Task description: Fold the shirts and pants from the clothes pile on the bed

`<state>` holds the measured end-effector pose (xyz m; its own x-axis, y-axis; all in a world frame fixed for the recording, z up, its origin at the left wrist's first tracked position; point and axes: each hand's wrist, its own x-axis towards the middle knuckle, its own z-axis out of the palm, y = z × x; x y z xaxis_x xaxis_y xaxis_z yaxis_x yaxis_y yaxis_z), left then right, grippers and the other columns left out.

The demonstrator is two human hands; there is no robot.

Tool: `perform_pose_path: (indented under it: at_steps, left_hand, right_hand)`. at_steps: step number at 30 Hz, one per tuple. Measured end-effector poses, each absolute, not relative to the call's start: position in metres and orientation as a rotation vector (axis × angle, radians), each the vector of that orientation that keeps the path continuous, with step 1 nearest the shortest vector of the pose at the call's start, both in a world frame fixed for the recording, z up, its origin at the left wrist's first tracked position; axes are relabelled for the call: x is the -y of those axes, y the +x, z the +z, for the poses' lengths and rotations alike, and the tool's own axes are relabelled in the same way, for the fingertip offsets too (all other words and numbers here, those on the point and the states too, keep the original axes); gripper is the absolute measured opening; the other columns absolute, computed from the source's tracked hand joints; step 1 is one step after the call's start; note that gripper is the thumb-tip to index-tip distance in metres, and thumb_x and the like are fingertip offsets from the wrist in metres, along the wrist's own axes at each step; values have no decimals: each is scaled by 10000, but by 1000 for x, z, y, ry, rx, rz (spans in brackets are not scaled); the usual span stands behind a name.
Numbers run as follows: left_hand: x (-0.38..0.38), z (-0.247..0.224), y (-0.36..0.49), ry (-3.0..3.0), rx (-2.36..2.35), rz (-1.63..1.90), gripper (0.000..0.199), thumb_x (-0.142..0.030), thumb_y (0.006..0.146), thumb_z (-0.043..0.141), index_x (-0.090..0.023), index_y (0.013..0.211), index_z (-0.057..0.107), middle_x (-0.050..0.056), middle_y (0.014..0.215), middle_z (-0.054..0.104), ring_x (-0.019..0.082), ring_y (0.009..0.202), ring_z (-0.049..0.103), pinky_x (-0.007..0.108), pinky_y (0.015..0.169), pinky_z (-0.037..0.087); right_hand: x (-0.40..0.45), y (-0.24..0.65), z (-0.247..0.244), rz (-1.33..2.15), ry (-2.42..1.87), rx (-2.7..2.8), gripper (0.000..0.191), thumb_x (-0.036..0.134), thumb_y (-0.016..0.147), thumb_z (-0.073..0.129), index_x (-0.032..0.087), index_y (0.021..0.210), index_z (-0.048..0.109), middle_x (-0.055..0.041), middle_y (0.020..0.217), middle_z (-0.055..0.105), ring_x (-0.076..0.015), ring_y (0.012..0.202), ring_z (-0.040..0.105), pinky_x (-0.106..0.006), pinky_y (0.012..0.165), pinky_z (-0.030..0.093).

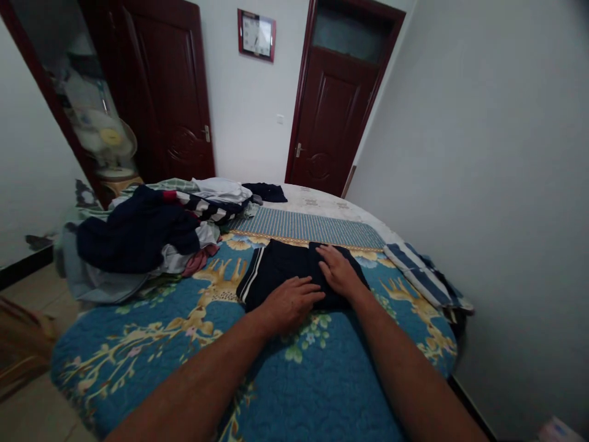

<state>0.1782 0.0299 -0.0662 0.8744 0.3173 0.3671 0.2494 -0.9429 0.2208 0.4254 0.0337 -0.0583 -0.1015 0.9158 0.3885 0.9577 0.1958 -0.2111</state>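
A dark navy garment (280, 264) with white stripes along its left edge lies folded flat on the blue patterned bed cover (294, 368). My left hand (293, 302) rests on its near edge, fingers stretched toward the right. Farther back and to the right, my right hand (338, 270) lies flat on the garment's folded right part, its fingers pointing left and away from me. Neither hand grips the cloth. Part of the garment is hidden under both hands.
A loose heap of clothes (138, 233) covers the bed's left side. Folded striped clothes (418, 273) lie along the right edge by the wall. A small dark folded cloth (271, 192) sits at the back. Beyond are two doors, a wall clock (256, 35) and a fan (108, 138).
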Motion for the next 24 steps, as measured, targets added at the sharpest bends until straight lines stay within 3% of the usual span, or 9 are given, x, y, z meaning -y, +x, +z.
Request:
perform_pose_path:
  at_steps: [6, 12, 16, 20, 24]
  left_hand:
    - [-30, -63, 177, 2859, -474, 511, 380, -188, 972, 615, -295, 1312, 747, 55, 1446, 710, 288, 1366, 634, 542, 1220, 418]
    - [-31, -57, 173, 2866, -394, 550, 323, -202, 965, 649, -293, 1240, 790, 73, 1389, 730, 285, 1279, 671, 499, 1160, 468]
    - [-34, -59, 172, 2852, -343, 580, 295, -218, 980, 650, -312, 1208, 812, 78, 1338, 734, 261, 1209, 684, 440, 1083, 511]
    - [-37, -61, 170, 2820, -337, 601, 286, -230, 973, 669, -331, 1195, 818, 68, 1292, 733, 247, 1160, 689, 424, 1069, 515]
    - [-38, -60, 169, 2785, -336, 604, 289, -216, 975, 650, -321, 1185, 820, 75, 1277, 735, 245, 1156, 690, 400, 1028, 537]
  right_hand:
    - [-51, 407, -67, 75, -2062, 2102, 627, 543, 1103, 364, 241, 1648, 432, -92, 1713, 400, -320, 1606, 290, -597, 1291, 195]
    - [-76, 401, -55, 146, -2157, 2056, 661, 607, 1086, 364, 236, 1623, 470, -113, 1722, 378, -349, 1588, 309, -633, 1262, 222]
    - [-93, 396, -52, 134, -2163, 2024, 649, 611, 1075, 394, 225, 1581, 519, -143, 1663, 468, -366, 1536, 388, -633, 1237, 258]
    - [-95, 392, -51, 56, -2146, 1967, 576, 584, 1084, 406, 219, 1477, 615, -136, 1579, 566, -344, 1460, 480, -577, 1221, 290]
    - [-82, 387, -48, -138, -2034, 1837, 511, 484, 1120, 349, 191, 1369, 687, -141, 1408, 689, -263, 1348, 580, -401, 1179, 344]
